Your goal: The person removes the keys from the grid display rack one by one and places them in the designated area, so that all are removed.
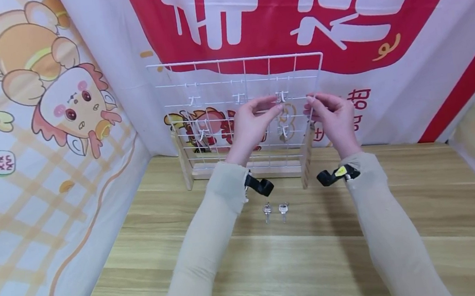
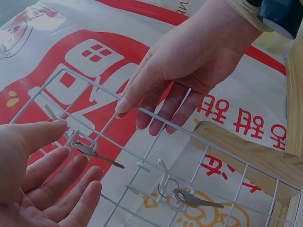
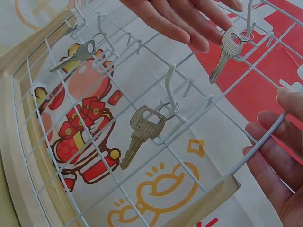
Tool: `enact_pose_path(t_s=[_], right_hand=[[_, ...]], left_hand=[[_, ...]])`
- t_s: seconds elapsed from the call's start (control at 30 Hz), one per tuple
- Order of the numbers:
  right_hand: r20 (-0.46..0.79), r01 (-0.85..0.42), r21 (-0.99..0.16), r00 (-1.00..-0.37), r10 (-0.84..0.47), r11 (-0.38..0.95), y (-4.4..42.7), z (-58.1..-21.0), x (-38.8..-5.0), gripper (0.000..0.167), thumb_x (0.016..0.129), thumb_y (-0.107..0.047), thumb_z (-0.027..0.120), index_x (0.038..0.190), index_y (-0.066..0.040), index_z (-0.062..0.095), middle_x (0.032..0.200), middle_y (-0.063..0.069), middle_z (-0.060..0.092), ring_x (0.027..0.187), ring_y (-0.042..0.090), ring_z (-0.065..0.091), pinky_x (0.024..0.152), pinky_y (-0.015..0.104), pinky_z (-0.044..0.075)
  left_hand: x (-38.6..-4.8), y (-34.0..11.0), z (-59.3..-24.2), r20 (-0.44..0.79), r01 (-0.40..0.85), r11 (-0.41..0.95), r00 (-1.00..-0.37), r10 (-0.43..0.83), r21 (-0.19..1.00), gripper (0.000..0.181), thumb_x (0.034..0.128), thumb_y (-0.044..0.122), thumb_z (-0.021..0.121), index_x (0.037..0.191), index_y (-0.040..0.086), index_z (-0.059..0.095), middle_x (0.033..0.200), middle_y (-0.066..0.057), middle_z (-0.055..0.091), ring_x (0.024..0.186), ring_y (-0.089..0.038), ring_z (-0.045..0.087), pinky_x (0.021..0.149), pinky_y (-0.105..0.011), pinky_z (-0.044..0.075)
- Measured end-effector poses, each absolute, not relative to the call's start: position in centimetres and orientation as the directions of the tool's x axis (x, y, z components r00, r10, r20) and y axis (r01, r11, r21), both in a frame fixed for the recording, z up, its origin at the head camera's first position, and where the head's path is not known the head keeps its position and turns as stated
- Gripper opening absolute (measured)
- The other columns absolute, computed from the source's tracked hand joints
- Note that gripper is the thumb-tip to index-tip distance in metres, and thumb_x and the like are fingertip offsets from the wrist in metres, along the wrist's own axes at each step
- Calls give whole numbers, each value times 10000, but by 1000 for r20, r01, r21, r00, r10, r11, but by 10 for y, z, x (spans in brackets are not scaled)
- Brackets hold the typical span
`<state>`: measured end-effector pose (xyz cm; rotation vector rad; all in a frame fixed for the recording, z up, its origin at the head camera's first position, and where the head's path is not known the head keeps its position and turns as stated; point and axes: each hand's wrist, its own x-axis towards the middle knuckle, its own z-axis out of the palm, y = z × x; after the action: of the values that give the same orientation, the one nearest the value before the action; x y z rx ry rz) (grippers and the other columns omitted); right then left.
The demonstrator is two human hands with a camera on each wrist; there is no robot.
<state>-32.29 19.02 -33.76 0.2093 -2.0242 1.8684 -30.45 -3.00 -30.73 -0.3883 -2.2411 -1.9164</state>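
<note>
A white wire grid rack (image 1: 243, 60) stands upright in a wooden base (image 1: 249, 170). My right hand (image 1: 336, 117) holds its right edge, thumb on the near side and fingers behind the wire. Beside the upper right hook, my left hand (image 1: 249, 122) has its thumb and fingers apart around a key (image 3: 231, 43) whose ring is on that hook. The left fingertips are close to this key; whether they touch it I cannot tell. Below it, another key (image 3: 146, 124) hangs by its ring from a hook (image 3: 170, 80). A further key (image 3: 79, 55) hangs farther along.
Two loose keys (image 1: 267, 211) lie side by side on the wood-grain table (image 1: 252, 273) in front of the rack. More white hooks (image 1: 238, 98) sit along the grid. A printed red and white cloth (image 1: 276, 26) hangs close behind it.
</note>
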Motion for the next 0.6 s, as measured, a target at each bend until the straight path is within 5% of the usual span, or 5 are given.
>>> enact_pose_path(t_s=[0.6], right_hand=[[375,-361,-926,-916,142,113,190,-338,-323,383,937,-365,737,1232,-121,742,1093,111,736,956,204,727,856,270,577]], left_hand=[[-315,-19,-305,310,317,201,-948,65,927,266,927,297,783,1162,183,734,1048,91,716,962,-66,662,859,-231,539]])
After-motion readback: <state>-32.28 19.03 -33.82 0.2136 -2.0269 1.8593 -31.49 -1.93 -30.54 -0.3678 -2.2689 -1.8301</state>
